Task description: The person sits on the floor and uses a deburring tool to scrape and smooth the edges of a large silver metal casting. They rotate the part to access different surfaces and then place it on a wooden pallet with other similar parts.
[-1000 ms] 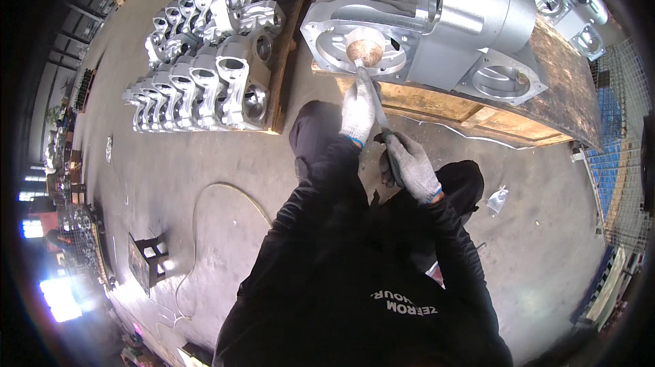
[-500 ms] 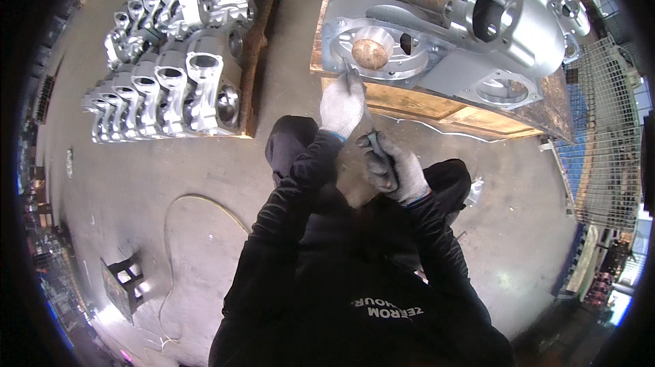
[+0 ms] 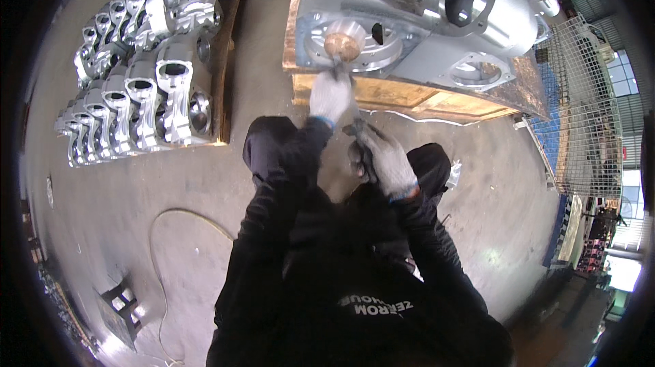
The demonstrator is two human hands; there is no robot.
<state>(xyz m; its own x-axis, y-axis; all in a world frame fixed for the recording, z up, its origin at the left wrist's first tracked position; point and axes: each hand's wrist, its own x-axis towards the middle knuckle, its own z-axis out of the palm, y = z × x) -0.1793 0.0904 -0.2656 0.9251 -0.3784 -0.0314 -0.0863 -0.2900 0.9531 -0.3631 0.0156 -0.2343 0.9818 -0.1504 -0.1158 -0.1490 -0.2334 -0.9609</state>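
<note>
My left hand (image 3: 331, 96), in a pale glove with dark fingertips, reaches to the near edge of a large silver metal casting (image 3: 409, 38). Its fingers are drawn together and smeared by motion, beside the casting's round opening; whatever they pinch is too blurred to name. Closer to my body, my right hand (image 3: 383, 161) wears the same kind of glove and is held above my knees, apart from the casting. Its dark-coated fingers are curled in, around something I cannot make out.
The casting lies on a wooden crate (image 3: 437, 99). Another wooden pallet (image 3: 228, 60) at the left carries rows of smaller silver castings (image 3: 140, 94). A wire mesh cage (image 3: 588, 107) stands at the right. On the floor are a hose (image 3: 155, 244) and a small dark stool (image 3: 117, 316).
The view has shifted, so the crates sit further left. My right hand has turned, its fingers now pointing more toward the casting. My left hand stays at the casting's near edge.
</note>
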